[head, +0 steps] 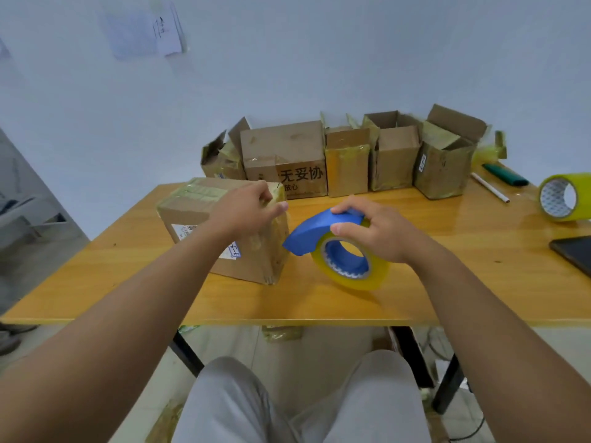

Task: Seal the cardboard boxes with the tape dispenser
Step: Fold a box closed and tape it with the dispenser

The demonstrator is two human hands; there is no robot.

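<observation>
A closed cardboard box [204,215] with yellowish tape across its top sits on the wooden table [319,302], left of centre. My left hand [248,207] rests on the box's top right edge, fingers curled over the tape there. Just right of the box, my right hand [372,230] grips the blue tape dispenser [311,230] from above. The dispenser carries a yellow tape roll [351,276] and stands on the table, its blue nose pointing at the box's right side.
Several cardboard boxes [287,158], some with open flaps, line the table's back edge against the wall. A spare tape roll [563,198], a green marker [505,175] and a white pen [489,187] lie at the far right. A dark tablet [575,252] lies at the right edge.
</observation>
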